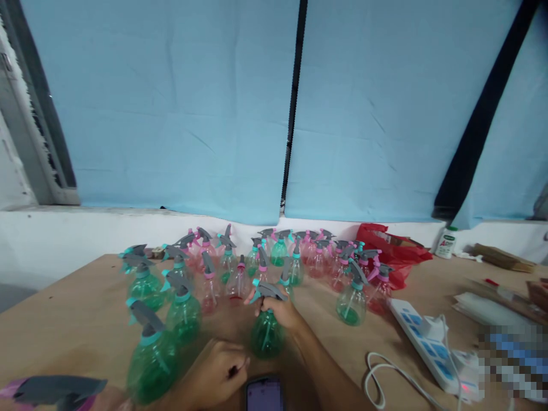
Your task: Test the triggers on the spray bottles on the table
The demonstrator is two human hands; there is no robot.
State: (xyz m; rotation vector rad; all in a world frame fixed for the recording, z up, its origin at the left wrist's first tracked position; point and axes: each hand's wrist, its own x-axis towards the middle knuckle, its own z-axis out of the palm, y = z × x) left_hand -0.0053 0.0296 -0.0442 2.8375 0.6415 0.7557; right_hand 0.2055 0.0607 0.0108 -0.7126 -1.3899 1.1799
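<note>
My right hand (280, 311) is closed around the neck of a green spray bottle (268, 337), just under its grey and turquoise trigger head. That bottle stands upright in front of me, with a tube visible inside. To its left, my left hand (220, 368) is curled into a loose fist, with nothing visible in it and not touching the bottle. Beside my left forearm stands a larger-looking green spray bottle (152, 365). A grey and pink spray head (60, 391) shows at the lower left; its bottle is mostly out of view. Between my arms lies a phone (264, 394).
Several pink and green spray bottles (317, 262) crowd the back of the brown table (85, 308). At right are a white power strip (422, 345) with a cable (370, 371), a red plastic bag (400, 262) and a white bottle (446, 242). Blue curtains (180, 114) hang behind.
</note>
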